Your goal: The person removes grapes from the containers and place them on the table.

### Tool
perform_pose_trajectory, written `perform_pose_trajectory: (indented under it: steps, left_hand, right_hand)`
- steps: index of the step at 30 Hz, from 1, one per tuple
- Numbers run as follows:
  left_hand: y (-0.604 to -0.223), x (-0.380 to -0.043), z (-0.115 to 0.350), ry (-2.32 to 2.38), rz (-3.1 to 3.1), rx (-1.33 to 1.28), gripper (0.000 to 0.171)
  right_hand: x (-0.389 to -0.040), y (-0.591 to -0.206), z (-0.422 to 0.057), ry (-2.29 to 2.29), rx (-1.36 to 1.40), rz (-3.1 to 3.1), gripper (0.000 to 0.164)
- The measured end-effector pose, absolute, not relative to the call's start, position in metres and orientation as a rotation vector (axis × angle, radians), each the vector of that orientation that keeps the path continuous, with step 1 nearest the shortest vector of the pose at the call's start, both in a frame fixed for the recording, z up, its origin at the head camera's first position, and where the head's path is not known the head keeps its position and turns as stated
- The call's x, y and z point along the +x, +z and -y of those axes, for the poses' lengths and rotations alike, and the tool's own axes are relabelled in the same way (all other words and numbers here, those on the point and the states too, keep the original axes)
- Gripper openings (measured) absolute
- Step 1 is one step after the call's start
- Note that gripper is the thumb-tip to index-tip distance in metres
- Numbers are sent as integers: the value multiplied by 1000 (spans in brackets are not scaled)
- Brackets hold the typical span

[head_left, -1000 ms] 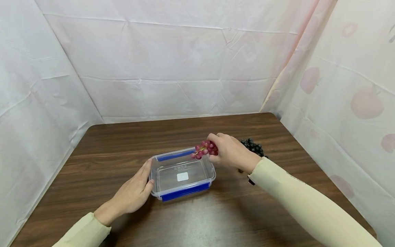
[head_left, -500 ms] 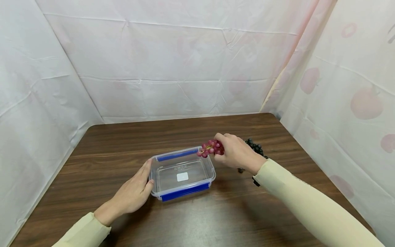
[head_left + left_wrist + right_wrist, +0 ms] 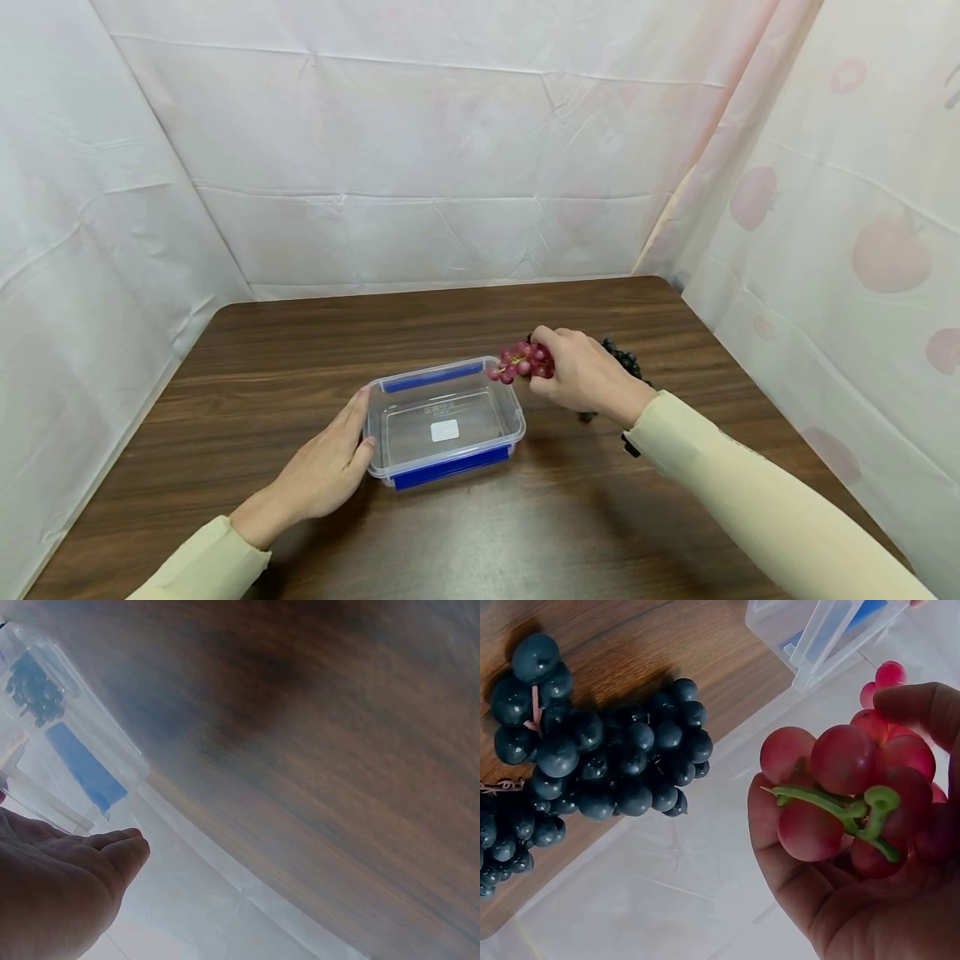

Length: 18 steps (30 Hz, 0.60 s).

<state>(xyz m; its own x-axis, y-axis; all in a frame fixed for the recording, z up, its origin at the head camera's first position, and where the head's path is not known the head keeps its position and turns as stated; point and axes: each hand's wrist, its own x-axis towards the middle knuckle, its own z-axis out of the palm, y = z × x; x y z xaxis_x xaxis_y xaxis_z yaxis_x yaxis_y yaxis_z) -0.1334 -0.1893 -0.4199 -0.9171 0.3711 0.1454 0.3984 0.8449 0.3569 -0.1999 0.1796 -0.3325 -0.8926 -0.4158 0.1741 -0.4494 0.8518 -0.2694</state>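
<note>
My right hand (image 3: 588,375) grips a bunch of red grapes (image 3: 522,361) with a green stem, its thumb and fingers curled round the fruit. The bunch hangs over the right back corner of a clear plastic food container (image 3: 408,450) with blue clips. Against the container's left wall rests my left hand (image 3: 322,462), fingers straight along it. In the right wrist view the red grapes (image 3: 840,787) fill the palm. Bunches of dark grapes (image 3: 630,750) lie on the table, partly hidden behind my right hand in the head view.
A dark wood table (image 3: 315,333) carries everything. White sheeting (image 3: 450,167) stands behind it, and more sheeting with a fruit print (image 3: 892,250) hangs on the right. A white label (image 3: 445,430) shows on the container's floor.
My right hand has drawn back to the right with the red grapes, from over the container towards its right back corner. The left hand and container have stayed put.
</note>
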Motion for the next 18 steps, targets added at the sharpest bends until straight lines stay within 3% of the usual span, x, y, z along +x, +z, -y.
perform_pose_trajectory:
  steps: [18]
  left_hand:
    - [-421, -134, 190, -596, 2949, -612, 68]
  right_hand:
    - [-202, -338, -193, 475, 617, 2937, 29]
